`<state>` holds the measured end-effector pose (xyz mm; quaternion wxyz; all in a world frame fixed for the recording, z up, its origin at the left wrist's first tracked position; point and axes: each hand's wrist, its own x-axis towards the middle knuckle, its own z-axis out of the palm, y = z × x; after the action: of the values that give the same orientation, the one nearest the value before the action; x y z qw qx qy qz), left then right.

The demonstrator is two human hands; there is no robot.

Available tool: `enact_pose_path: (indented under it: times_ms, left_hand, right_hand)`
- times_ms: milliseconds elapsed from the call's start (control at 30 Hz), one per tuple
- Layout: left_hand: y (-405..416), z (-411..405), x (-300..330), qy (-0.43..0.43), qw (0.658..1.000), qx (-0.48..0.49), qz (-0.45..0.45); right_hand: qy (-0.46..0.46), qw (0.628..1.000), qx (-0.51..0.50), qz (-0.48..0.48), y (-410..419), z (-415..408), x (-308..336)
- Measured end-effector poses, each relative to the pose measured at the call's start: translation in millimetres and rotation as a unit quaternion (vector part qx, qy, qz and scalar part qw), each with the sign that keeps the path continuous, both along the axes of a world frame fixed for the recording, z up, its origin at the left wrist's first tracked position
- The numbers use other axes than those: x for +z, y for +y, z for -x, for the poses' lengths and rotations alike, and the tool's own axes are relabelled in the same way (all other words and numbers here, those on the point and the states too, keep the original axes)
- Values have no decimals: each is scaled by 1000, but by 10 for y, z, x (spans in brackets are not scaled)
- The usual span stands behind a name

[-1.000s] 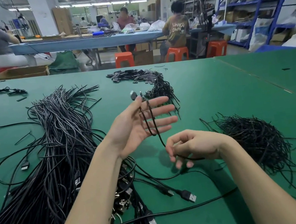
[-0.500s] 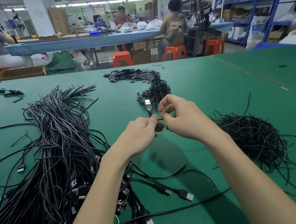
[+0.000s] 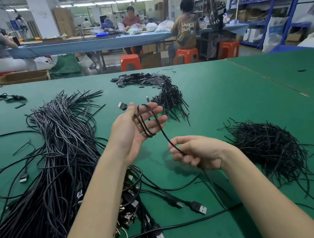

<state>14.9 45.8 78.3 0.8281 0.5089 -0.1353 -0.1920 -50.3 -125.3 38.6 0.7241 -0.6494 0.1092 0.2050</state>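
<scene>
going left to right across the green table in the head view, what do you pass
pile of black usb cables → left hand → right hand, gripping the cable → heap of black ties

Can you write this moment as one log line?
work: winding cable | left hand: fingers straight, cable looped round them | right hand: grips cable lower down | beside: cable pile

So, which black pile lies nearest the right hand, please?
The tangle of thin ties just beside the right hand; the others lie left or farther back.
</scene>
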Motion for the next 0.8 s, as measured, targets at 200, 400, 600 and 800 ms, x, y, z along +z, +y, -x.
enact_pose_path:
  times_ms: [200,400,600,800]
  left_hand:
    - [-41,86,36,15,991,-108,75]
    - [-102,60,-48,10,989,-113,99]
    - [-14,44,-86,-106,972,-169,-128]
    - [-172,63,-223,-161,938,-112,-286]
  right_hand:
    - [-43,992,-33,116,-14,-43,-14]
    - [-54,977,-7,207,99,-82,-82]
    - [7,960,-199,-196,-156,-132,29]
    - [-187,956,-222,49,13,-112,316]
